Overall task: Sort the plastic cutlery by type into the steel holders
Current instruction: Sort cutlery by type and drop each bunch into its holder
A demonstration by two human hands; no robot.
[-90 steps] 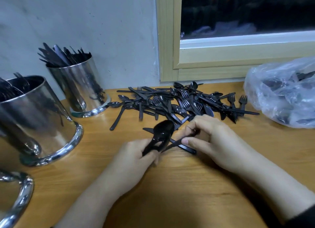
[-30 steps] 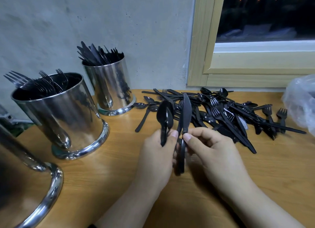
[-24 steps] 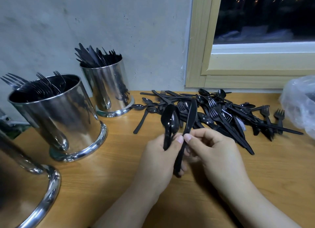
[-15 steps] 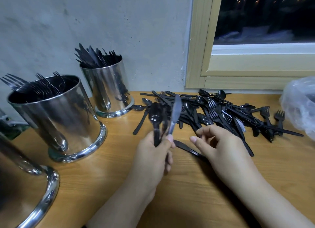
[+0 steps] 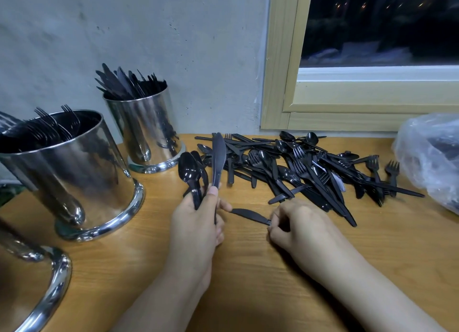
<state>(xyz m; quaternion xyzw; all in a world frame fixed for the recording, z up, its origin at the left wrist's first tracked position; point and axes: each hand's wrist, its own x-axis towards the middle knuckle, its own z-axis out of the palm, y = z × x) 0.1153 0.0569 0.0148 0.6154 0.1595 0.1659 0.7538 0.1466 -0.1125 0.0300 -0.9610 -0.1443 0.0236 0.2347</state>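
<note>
Left grip (image 5: 198,212) bunching black plastic spoons (image 5: 190,175) and upright black plastic knife (image 5: 218,158); right grip (image 5: 295,222) pinching flat black plastic knife (image 5: 250,216) on wooden desk (image 5: 248,269). Risk: mixed bunch slipping, types landing together.

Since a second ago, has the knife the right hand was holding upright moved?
Yes. The knife has passed into the left hand, beside the spoons, ending up nearer the knife holder. The right hand now reaches another knife on the table.

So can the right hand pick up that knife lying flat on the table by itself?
Probably yes. The right hand is already at the end of the lone knife, which lies flat on bare table, with nothing on top of it.
</note>
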